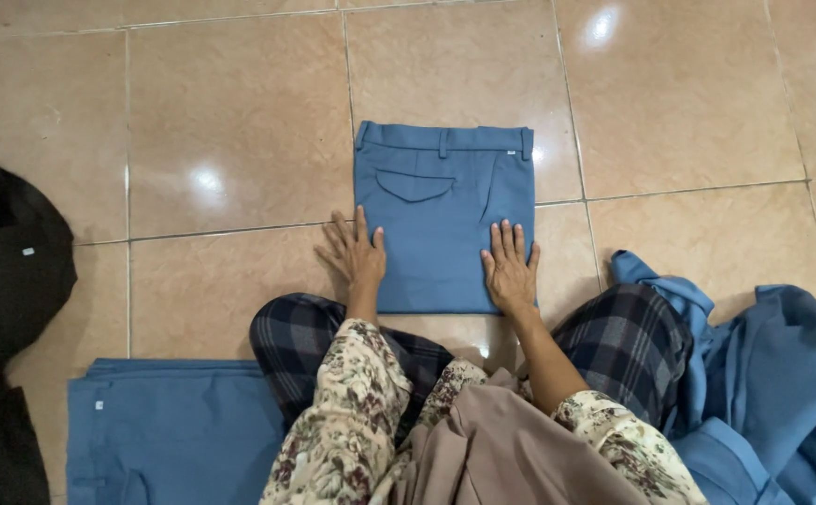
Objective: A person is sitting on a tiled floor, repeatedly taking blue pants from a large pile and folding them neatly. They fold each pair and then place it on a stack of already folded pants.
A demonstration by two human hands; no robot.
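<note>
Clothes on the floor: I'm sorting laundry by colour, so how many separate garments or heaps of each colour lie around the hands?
Blue: 3 – folded trousers under the left hand and right hand, flat blue garment, crumpled blue heap
Black: 1 – black heap
Total: 4

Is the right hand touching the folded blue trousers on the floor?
Touching. The head view shows the right hand lying flat, palm down, on the folded blue trousers, near their lower right corner.

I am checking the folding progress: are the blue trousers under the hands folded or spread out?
Folded: the blue trousers form a compact rectangle, waistband on top, with left hand and right hand flat on it.
</note>
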